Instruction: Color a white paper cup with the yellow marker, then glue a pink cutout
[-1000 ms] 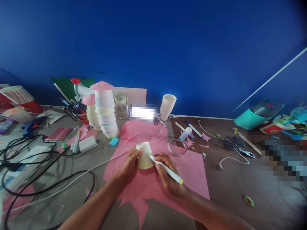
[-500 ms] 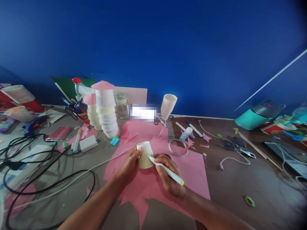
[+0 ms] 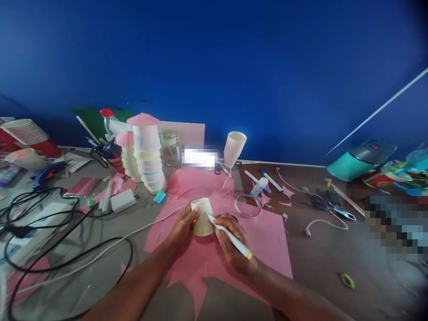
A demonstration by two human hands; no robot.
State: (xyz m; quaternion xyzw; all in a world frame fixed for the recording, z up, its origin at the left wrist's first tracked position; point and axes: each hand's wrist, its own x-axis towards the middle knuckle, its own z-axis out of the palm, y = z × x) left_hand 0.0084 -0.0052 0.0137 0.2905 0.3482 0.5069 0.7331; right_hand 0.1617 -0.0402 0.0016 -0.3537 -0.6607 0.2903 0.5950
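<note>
My left hand is closed round the left side of a white paper cup, with the thumb lying on its wall. Pale yellow colouring shows on the cup, mostly at the lower part. In my right hand is a white marker with a yellow end, held like a pen, its tip at the cup's right side. Both hands are over a cut sheet of pink paper. Behind to the left stands a tower of stacked paper cups topped by a pink paper cone.
A stack of white cups leans near the blue wall. A roll of tape, a glue bottle and loose markers lie to the right. Black cables tangle at the left. A teal bottle lies far right.
The marker and my right hand have shifted slightly up and to the left along the cup. The cup has tilted a little, still in my left hand.
</note>
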